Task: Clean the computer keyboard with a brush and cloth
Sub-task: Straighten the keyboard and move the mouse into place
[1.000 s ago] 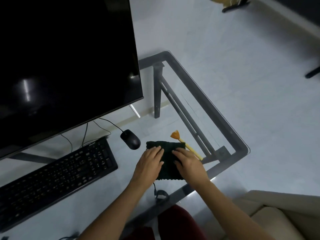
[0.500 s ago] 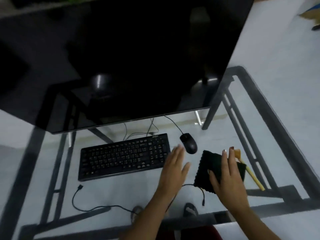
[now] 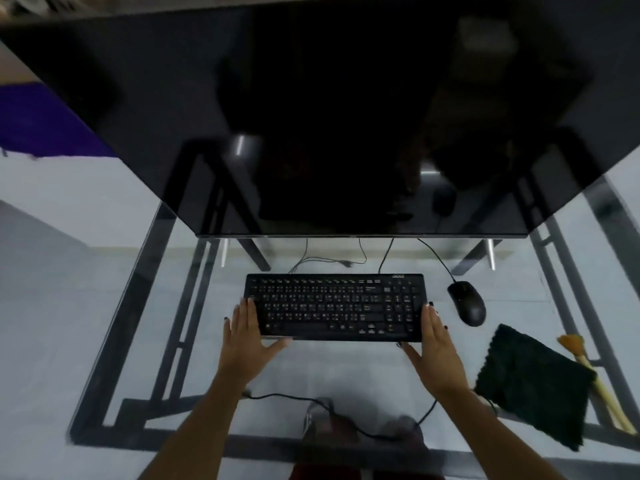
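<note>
Two bare forearms, no sleeves visible. Left hand (image 3: 250, 337): dark polish on fingernails. Right hand (image 3: 437, 344): same dark polish on nails and thumbnail. Dark band at right wrist. Dark red garment on lap at bottom edge. Feet visible through glass, blurred.

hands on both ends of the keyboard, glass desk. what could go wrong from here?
1. The left hand and right hand touch the keyboard with straight fingers; if lifted, it may slip onto the glass desk.
2. Its cable could snag when moved.
3. The mouse sits close by and could get knocked.
</note>
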